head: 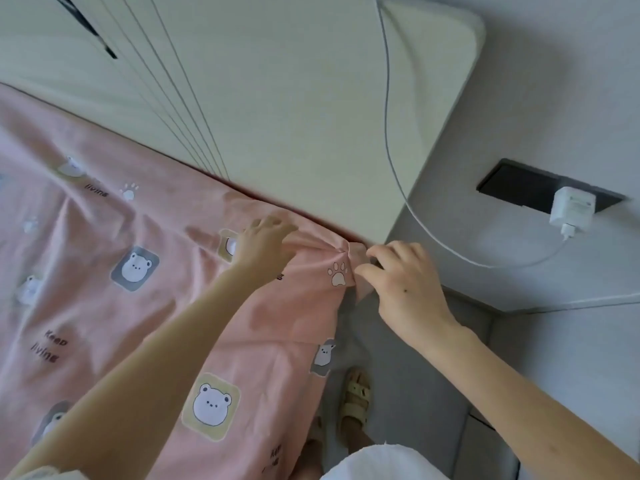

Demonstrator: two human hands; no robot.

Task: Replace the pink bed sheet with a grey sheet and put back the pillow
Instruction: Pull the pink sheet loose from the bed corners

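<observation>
The pink bed sheet point(145, 317), printed with bears and paw marks, covers the mattress and hangs over its right side. At the head corner the cloth is bunched into folds. My left hand point(265, 242) lies on the sheet by the headboard, its fingers curled into the gathered cloth. My right hand point(403, 280) pinches the sheet's corner just right of the paw print. No grey sheet or pillow is in view.
A cream padded headboard point(294, 98) stands behind the bed. A white cable point(391, 147) runs down it to a white charger point(571, 211) in a dark wall socket. Between the bed and a grey ledge point(540, 271), my sandalled foot point(355, 396) stands on the floor.
</observation>
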